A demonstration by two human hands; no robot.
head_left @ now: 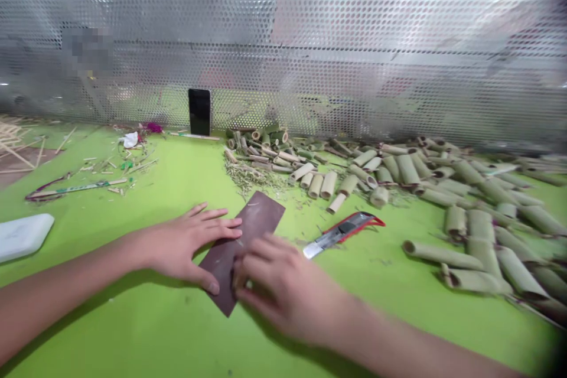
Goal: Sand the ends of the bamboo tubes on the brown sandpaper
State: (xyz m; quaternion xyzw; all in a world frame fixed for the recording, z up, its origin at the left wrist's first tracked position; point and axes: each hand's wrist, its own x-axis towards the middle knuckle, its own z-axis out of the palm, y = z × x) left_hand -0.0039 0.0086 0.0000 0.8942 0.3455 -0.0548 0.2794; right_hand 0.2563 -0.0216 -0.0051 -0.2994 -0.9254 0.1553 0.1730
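Observation:
A brown sheet of sandpaper lies at a slant on the green table. My left hand rests flat on its left edge, fingers spread and thumb near the lower corner. Over the sheet's right side, my right hand is closed and slightly blurred. A small bamboo piece is pinched in it; only a pale bit shows beneath the fingers, and the rest is hidden. To the right of the sandpaper, apart from both hands, lies a red and grey utility knife.
Cut bamboo tubes are heaped across the back and right of the green table. A phone leans upright against the perforated metal screen. At left lie a white box-like object, thin sticks and scraps.

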